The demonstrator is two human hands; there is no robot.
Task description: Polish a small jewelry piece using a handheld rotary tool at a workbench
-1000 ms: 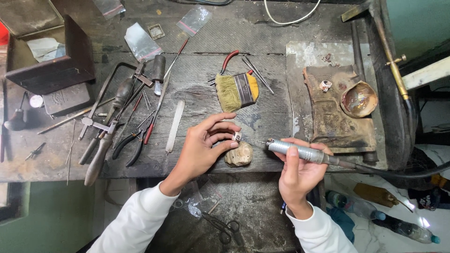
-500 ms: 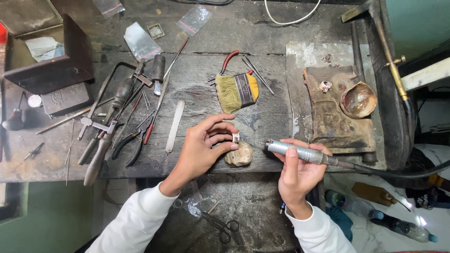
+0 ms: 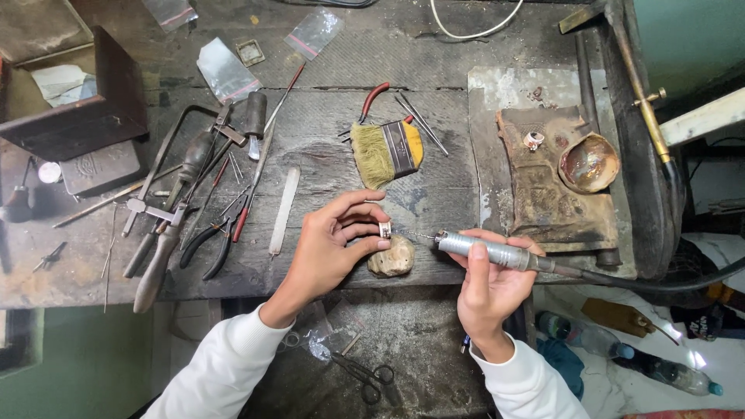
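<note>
L hand (image 3: 335,247) fingertips pinch a small silver ring (image 3: 385,230), thumb under, index and middle fingers curled over the top; ring sits just above a rounded wooden bench peg (image 3: 392,257), w/ the lower fingers resting against the peg's left side. R hand (image 3: 490,281) is closed round a grey rotary handpiece (image 3: 487,252), thumb on top, held pencil-style; its thin bit (image 3: 415,235) points left and its tip meets the ring or stops just short, can't tell which. Handpiece's black flex shaft (image 3: 660,283) runs off right, past the bench edge.

Peg juts at the near edge of the worn dark bench (image 3: 434,54); both wrists hang over that edge, open floor space below them, w/ scissors (image 3: 365,375) lying down there between the forearms.

Room around fingers: directly beyond the L fingers a bare patch of bench, then a yellow-bristle brush (image 3: 386,151) w/ red-handled pliers (image 3: 365,105) behind it. Left of the L hand, a flat pale file (image 3: 284,209) lies near, then a crowded tool pile: pliers (image 3: 221,237), saw frame (image 3: 167,167), wood-handled tools. Far left, a dark metal box (image 3: 77,116) near the back edge.

Beyond the R hand: scorched soldering block (image 3: 543,186) w/ a copper-coloured bowl (image 3: 587,163) and another small ring (image 3: 534,140) on it, close to the bench's right edge. Torch pipe (image 3: 644,101) runs along that edge.
</note>
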